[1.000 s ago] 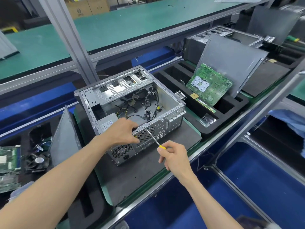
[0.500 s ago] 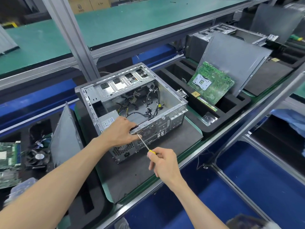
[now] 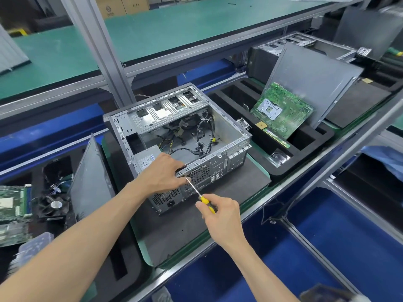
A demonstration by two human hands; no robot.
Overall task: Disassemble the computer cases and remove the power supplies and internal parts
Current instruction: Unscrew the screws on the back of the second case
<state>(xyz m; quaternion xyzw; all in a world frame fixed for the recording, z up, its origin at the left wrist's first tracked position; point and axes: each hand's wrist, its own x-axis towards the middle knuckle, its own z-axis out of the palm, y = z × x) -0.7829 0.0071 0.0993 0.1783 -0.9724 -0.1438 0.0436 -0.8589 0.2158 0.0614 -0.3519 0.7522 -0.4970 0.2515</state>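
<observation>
Head view: we find the computer case [image 3: 174,136] at frame centre, open side up, its rear panel facing the hands and its long axis running toward upper right. The power supply [image 3: 146,159] sits in the near-left corner. The left hand [image 3: 165,173], nearer, is clamped over the rear top rail. The right hand [image 3: 220,212] is closed round a yellow-handled screwdriver [image 3: 201,196], its tip at the rear panel (exact screw hidden by the thumb).

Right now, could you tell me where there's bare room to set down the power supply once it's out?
Free: the dark mat between the open case and the belt's near edge. Crowded: the foam tray right, parts left.
</observation>
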